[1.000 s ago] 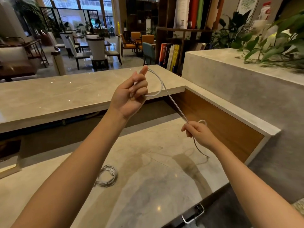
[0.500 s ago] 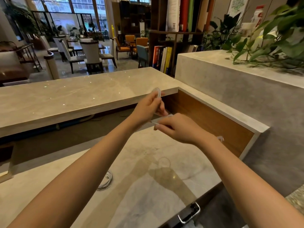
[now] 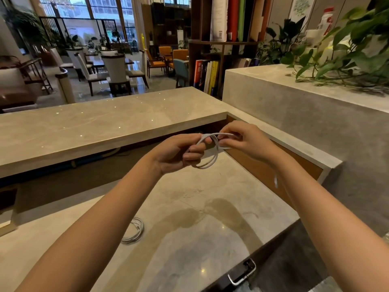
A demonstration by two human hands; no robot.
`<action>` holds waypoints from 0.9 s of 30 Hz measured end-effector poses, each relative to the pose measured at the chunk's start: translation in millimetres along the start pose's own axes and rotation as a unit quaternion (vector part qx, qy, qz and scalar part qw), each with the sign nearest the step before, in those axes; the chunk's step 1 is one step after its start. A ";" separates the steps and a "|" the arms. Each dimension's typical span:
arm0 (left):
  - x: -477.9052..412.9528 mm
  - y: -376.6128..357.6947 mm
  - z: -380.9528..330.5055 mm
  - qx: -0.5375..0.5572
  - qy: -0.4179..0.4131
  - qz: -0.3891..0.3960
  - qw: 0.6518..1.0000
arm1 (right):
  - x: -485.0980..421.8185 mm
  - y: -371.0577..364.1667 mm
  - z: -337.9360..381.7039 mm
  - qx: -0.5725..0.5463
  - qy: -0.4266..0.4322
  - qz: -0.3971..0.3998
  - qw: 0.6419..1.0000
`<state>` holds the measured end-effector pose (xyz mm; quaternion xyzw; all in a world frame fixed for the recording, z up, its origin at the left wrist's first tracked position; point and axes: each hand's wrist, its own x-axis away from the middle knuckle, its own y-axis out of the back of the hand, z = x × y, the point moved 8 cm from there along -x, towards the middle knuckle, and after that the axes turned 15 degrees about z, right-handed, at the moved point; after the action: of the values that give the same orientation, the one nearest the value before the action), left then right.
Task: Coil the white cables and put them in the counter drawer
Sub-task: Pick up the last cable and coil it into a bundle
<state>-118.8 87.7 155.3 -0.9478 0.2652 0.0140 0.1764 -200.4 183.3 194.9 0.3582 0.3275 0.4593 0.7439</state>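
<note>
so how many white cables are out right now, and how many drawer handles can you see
white cable held between left hand and right hand: 1
coiled white cable lying on the counter: 1
metal drawer handle: 1
total: 3 things (2 cables, 1 handle)

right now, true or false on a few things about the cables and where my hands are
1. The left hand and right hand both grip one white cable. True.
2. That white cable rests flat on the counter. False: it is held in loops in the air above the counter.
3. The second cable lies stretched out straight. False: it lies coiled on the counter, beside the left forearm.
4. A metal handle shows at the counter's near edge. True.
</note>
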 end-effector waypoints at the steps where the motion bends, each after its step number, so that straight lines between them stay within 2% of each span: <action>1: 0.8 1.1 2.3 0.057 -0.015 0.001 0.998 | 0.5 -5.9 -7.3 0.009 -0.007 0.011 1.000; 4: 3.1 8.8 10.4 0.164 -0.045 -0.021 0.985 | 7.5 -27.4 -29.1 -0.002 -0.040 0.036 0.999; 9: 8.5 21.1 17.4 0.248 -0.083 -0.040 0.964 | 25.7 -52.8 -45.9 -0.029 -0.104 0.048 0.993; 11: 13.1 32.2 16.9 0.248 -0.096 -0.089 0.960 | 33.4 -55.7 -49.9 -0.035 -0.110 0.039 0.993; 15: 32.9 65.4 12.7 0.247 -0.143 -0.225 0.932 | 58.6 -50.6 -62.1 -0.115 -0.110 -0.044 0.986; 16: 38.8 73.4 10.8 0.250 -0.156 -0.250 0.922 | 64.2 -55.2 -67.4 -0.121 -0.121 -0.035 0.985; 18: 47.6 83.5 5.7 0.252 -0.176 -0.275 0.911 | 71.1 -77.8 -84.1 -0.075 -0.158 0.041 0.984; 20: 49.2 83.1 0.6 0.241 -0.174 -0.267 0.917 | 75.1 -109.2 -97.4 -0.004 -0.184 0.148 0.972; 22: 42.6 71.2 -0.2 0.223 -0.152 -0.223 0.937 | 71.0 -124.0 -101.1 0.007 -0.193 0.181 0.964; 23: 38.2 63.8 2.6 0.220 -0.133 -0.195 0.947 | 64.8 -119.6 -96.6 -0.008 -0.193 0.161 0.968; 27: 20.5 38.8 18.6 0.215 -0.073 -0.106 0.968 | 24.5 -59.7 -44.1 -0.097 -0.128 -0.019 0.987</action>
<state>-119.7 52.9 122.7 -0.9067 0.1467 0.0071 0.3953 -200.8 196.9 117.9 0.3344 0.1901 0.4250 0.8194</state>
